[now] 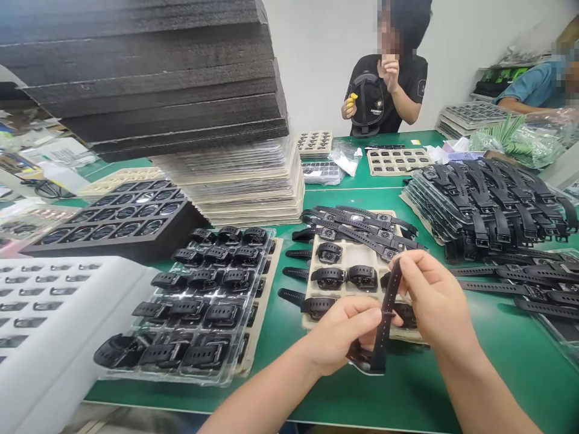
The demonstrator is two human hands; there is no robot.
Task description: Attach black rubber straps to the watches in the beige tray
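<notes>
Between my two hands is a black smartwatch (382,343) with a perforated strap, held above the near side of a beige tray (337,256). My left hand (341,331) grips it low, close to the watch case, with thumb and fingers pressed together. Higher up, my right hand (432,289) pinches the upper part of the strap. Several watches with looped straps sit in the tray's compartments, such as a buckled watch (362,277). Across the tray's far end lie open-strapped watches (357,229). My fingers hide part of the held watch case.
A clear plastic tray of watches (212,301) stands at the left, beside a white foam tray (49,301). Behind it rises a tall stack of trays (244,187) topped with black foam. Piled watches (493,199) lie at the right. A co-worker (389,78) is across the green table (289,367).
</notes>
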